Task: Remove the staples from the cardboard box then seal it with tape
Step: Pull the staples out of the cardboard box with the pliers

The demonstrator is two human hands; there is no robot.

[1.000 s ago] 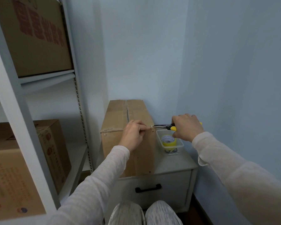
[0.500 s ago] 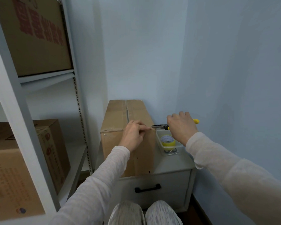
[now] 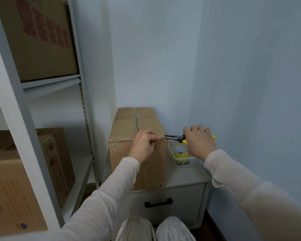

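A tall brown cardboard box [image 3: 125, 122] stands on a grey cabinet [image 3: 181, 178]. My left hand [image 3: 143, 145] rests on the box's near top edge, fingers curled and pinching at that edge near the right corner. My right hand [image 3: 198, 141] grips the yellow-and-black handles of pliers [image 3: 172, 137]. The jaws point left and touch the box's top right corner, right beside my left fingertips. A staple [image 3: 113, 145] shows on the front face near the left corner. A yellow tape roll [image 3: 180, 151] lies in a clear tray [image 3: 189, 161] to the right of the box.
A metal shelving unit [image 3: 33, 136] on the left holds cardboard boxes: one [image 3: 38, 37] on the upper shelf, two [image 3: 54, 159] lower down. Blue walls close in behind and on the right. The cabinet has a drawer with a black handle [image 3: 158, 202]. My knees [image 3: 155, 228] show at the bottom.
My right hand with the pliers has twisted and risen slightly, its fingers now spread higher over the handles. The jaws stay at the box corner. My left hand has not moved.
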